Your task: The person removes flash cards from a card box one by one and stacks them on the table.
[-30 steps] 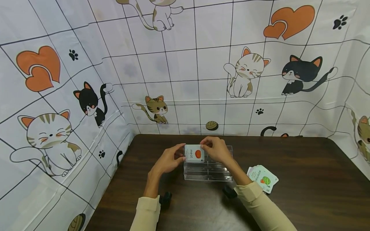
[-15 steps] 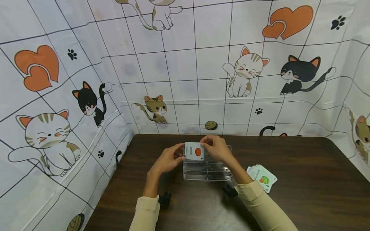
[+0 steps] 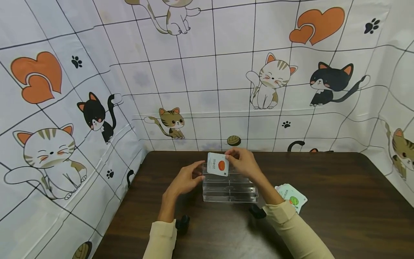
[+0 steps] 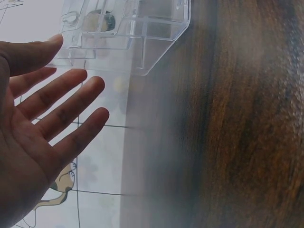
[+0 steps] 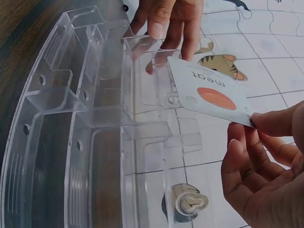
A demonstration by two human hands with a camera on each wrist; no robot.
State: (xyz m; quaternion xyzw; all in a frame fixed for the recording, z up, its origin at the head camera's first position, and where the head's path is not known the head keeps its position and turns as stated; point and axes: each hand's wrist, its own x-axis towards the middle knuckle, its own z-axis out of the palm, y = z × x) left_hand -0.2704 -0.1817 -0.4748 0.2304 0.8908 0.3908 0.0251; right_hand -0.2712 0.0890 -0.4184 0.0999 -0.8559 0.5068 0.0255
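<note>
A white card [image 3: 217, 164] printed "meat" with an orange-red picture is pinched at one corner between the thumb and fingers of my right hand [image 3: 242, 162]. In the right wrist view the card [image 5: 209, 92] is tilted above the back tier of a clear plastic tiered rack [image 5: 78, 111]. My left hand [image 3: 186, 178] is at the rack's left side; its fingers look straight and spread in the left wrist view, with the thumb near the clear rack [image 4: 137, 28]. Whether that hand touches the rack I cannot tell.
To the right, a pile of cards [image 3: 292, 197] with a watermelon on top lies on the dark wooden table [image 3: 339, 187], partly behind my right forearm. A white cat-print sheet [image 3: 200, 79] hangs behind and along the left.
My right hand has raised the meat card up and back from the rack, tilting it slightly. My left hand has stayed at the rack's left side.
</note>
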